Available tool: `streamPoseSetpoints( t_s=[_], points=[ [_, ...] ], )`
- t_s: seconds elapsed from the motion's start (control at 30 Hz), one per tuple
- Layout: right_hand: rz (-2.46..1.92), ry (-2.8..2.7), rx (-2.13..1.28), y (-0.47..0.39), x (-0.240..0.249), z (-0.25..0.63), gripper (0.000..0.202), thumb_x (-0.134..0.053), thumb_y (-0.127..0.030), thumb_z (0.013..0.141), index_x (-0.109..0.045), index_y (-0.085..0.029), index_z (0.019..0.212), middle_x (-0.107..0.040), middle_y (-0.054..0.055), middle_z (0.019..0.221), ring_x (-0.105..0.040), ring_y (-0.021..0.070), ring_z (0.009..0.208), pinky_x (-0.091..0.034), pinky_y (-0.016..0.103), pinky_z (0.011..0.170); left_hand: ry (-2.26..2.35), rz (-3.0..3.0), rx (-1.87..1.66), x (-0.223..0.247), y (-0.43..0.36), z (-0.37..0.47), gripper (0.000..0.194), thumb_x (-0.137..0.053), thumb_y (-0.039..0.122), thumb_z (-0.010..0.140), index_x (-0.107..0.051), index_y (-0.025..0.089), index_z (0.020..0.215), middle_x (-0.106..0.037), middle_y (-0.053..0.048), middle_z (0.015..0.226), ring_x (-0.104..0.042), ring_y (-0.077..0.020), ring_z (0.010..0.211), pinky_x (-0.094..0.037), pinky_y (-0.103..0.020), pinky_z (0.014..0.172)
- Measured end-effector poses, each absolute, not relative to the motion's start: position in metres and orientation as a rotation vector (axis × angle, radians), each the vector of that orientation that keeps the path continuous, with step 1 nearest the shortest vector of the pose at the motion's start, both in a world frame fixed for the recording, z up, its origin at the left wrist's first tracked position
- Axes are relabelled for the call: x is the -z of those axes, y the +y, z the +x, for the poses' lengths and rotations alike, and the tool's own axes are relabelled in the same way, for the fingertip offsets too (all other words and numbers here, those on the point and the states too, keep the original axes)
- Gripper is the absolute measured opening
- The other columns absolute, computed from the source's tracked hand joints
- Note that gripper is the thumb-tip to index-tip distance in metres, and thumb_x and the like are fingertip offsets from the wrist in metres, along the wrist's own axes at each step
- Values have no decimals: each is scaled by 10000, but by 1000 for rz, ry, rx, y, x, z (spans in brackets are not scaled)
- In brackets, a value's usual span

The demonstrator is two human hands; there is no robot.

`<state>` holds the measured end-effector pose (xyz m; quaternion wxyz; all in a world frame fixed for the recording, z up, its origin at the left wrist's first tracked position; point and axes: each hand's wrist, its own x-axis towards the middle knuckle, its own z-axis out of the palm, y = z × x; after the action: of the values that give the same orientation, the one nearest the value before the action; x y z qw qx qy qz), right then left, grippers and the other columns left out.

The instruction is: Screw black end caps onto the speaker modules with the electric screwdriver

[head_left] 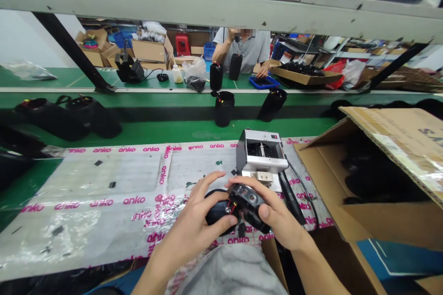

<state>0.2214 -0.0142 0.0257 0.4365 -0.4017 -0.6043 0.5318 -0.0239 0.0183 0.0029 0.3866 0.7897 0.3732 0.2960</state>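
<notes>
Low over the front of the bench, my left hand (204, 214) is wrapped around a black cylindrical housing (215, 209). Thin red wires come out of the end that faces right. My right hand (273, 212) grips a black plastic part (249, 203) with round holes, tilted beside the housing. The wires run into the narrow gap between the two pieces; whether they are joined to the part I cannot tell. Just beyond my right hand stands a silver and black bench machine (263, 152) with a cable and a black handle-like piece on its right.
Plastic film with pink lettering (104, 184) covers the bench. An open cardboard box (380, 216) with black items stands at right. Black cylinders (224, 108) stand along the conveyor, more lying at left. A person (242, 50) sits opposite, behind a blue tray (263, 82). A shelf beam (173, 2) crosses above.
</notes>
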Motion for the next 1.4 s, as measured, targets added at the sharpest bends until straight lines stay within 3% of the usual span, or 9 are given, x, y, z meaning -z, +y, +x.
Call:
streamPoseSetpoints(
  t_s=[0.1, 0.37, 0.53, 0.77, 0.97, 1.1, 1.17, 1.27, 1.4],
  points=[
    [-984, -1552, -1280, -14, -22, 223, 661, -652, -803, 977, -692, -409, 1506, -711, 40, 1500, -660, 291, 1402, -544, 353, 1146, 888, 2011, -584, -13, 30, -25, 227, -759, 395, 1043, -802, 360, 1263, -450, -67, 1791, -481, -392, 1635, -477, -658, 1291],
    [-928, -1721, -1109, -12, -33, 220, 705, -716, -802, 936, -654, -454, 1546, -715, 28, 1486, -692, 249, 1367, -521, 344, 1191, 867, 1785, -670, -17, 33, -12, 39, -816, 285, 1005, -849, 305, 1004, -705, -46, 1516, -710, -295, 1379, -565, -476, 1217],
    [-965, -1900, -970, -9, -35, 227, 802, -777, -783, 900, -601, -438, 1603, -675, 46, 1510, -694, 249, 1378, -513, 347, 1212, 972, 1783, -804, -12, 23, -6, 120, -814, 186, 969, -791, 258, 876, -779, -58, 1321, -745, -293, 1277, -612, -463, 1125],
    [-1088, -1846, -1005, -11, -35, 228, 644, -691, -715, 1010, -618, -394, 1563, -716, 44, 1477, -697, 240, 1330, -512, 360, 1206, 1101, 2222, -1058, -9, 1, 4, 168, -588, 124, 1080, -679, 260, 1042, -779, -59, 1289, -740, -266, 1264, -330, -702, 1341],
    [-1133, -1769, -1040, -11, -37, 219, 600, -658, -733, 1019, -690, -357, 1486, -755, 58, 1369, -730, 252, 1248, -584, 329, 1054, 1123, 2262, -1004, -14, -4, 6, 113, -654, 154, 1009, -630, 252, 1058, -742, -91, 1323, -734, -307, 1265, -398, -739, 1296],
    [-1144, -1767, -1038, -11, -35, 221, 643, -663, -769, 994, -700, -350, 1480, -762, 74, 1373, -729, 285, 1266, -613, 335, 1000, 1081, 2198, -1098, -15, 1, 6, 104, -678, 145, 988, -640, 242, 984, -765, -74, 1184, -770, -265, 1102, -633, -488, 1052],
    [-1147, -1754, -1065, -12, -36, 222, 672, -692, -776, 970, -693, -354, 1493, -745, 81, 1414, -727, 289, 1272, -629, 333, 981, 1047, 2172, -1155, -12, 1, 7, 117, -652, 124, 1013, -662, 240, 1016, -778, -66, 1151, -779, -232, 1057, -648, -367, 919],
    [-1101, -1760, -1129, -16, -39, 225, 668, -774, -645, 970, -647, -348, 1555, -702, 95, 1487, -710, 300, 1329, -638, 359, 1034, 1041, 2155, -1219, -6, -1, 7, 158, -636, 102, 1033, -678, 244, 1086, -782, -66, 1184, -779, -220, 1109, -632, -340, 973],
    [-1123, -1799, -1146, -24, -43, 226, 921, -859, -199, 812, -527, -379, 1652, -630, 87, 1603, -669, 309, 1415, -637, 384, 1082, 1218, 2173, -1243, 0, -6, 2, 124, -684, 166, 1040, -702, 265, 1112, -744, -84, 1280, -739, -278, 1192, -587, -463, 1076]
  ],
)
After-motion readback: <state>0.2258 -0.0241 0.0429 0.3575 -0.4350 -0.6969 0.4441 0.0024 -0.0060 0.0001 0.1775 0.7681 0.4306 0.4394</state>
